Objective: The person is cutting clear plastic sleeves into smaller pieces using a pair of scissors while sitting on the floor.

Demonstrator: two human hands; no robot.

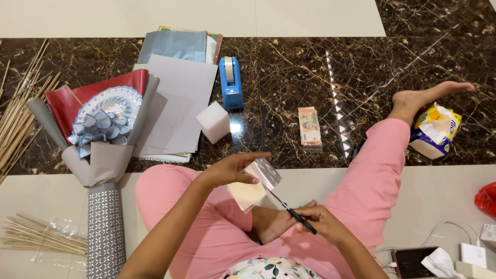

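Scissors (292,211) are held in the right hand (323,221); the fingers are curled shut around the black handles, and the thin blades point up and to the left, their tips meeting the lower edge of a small clear plastic sleeve (261,181) with a cream sheet inside. The left hand (232,169) holds that sleeve from above; the thumb and lower fingers pinch its upper left part, while the forefinger is stretched out straight to the right, clear of the sleeve. The left forearm runs in from the lower left, bent across the pink trouser leg (170,196); the right wrist rests low, close to the crossed foot (271,225); the sleeve sits raised above the lap, between both hands.

On the dark marble floor (361,67) ahead lie a stack of banknotes (309,127), a white foam cube (213,122), a blue tape dispenser (231,82) and grey paper sheets (178,103); a bouquet of folded notes (106,124) in grey and red wrap lies to the left, beside wooden skewers (18,113).
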